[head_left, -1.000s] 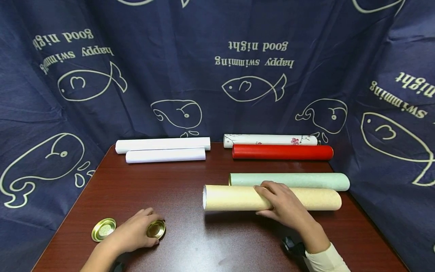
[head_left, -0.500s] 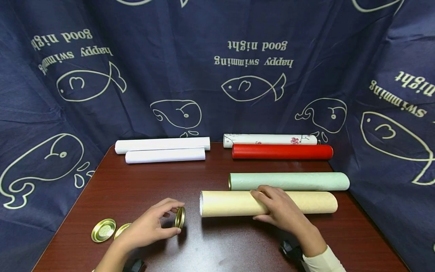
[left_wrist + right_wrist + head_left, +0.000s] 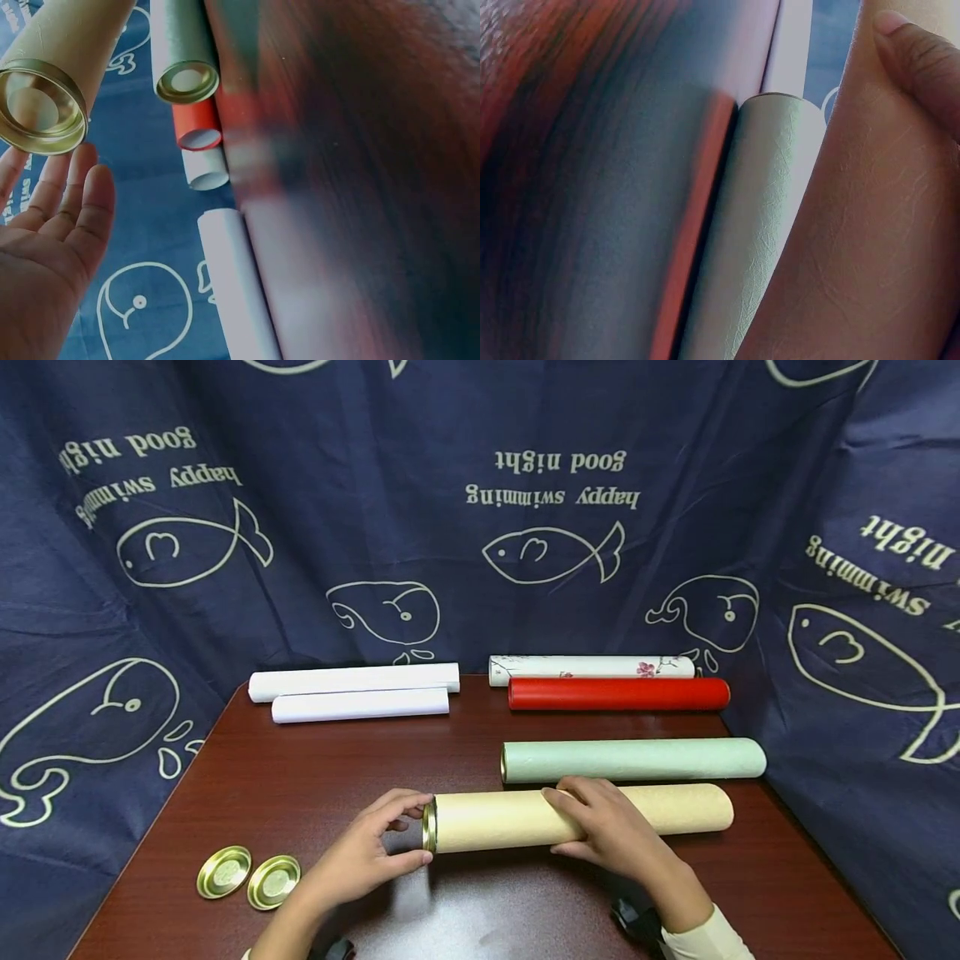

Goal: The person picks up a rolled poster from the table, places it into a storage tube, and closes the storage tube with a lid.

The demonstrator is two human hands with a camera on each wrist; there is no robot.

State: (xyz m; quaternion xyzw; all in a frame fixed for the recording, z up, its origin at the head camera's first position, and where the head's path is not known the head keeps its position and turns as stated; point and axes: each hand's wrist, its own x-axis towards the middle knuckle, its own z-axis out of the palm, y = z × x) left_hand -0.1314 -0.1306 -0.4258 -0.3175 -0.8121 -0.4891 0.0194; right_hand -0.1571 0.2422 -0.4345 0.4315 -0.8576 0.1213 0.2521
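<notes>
A cream cardboard tube (image 3: 487,820) lies across the front of the table, its far right part in front of a pale green tube (image 3: 633,760). My right hand (image 3: 611,822) grips it around the middle from above; the right wrist view shows the thumb (image 3: 922,64) along its surface. At the tube's left end sits a gold metal lid (image 3: 430,825). My left hand (image 3: 371,843) pinches this lid by its rim, fingers above and thumb below. From the left wrist view the lid (image 3: 45,109) covers the tube's end, fingertips right at its lower rim.
Two more gold lids, one (image 3: 224,872) beside the other (image 3: 273,882), lie at the front left. Two white paper rolls (image 3: 360,705) lie at the back left. A red tube (image 3: 618,693) and a flower-patterned white tube (image 3: 592,666) lie at the back right, before a blue curtain (image 3: 420,527).
My left hand has lifted a gold lid from the left and brought it right to the tube's end. My right hand has drawn the cream tube slightly nearer and to the left.
</notes>
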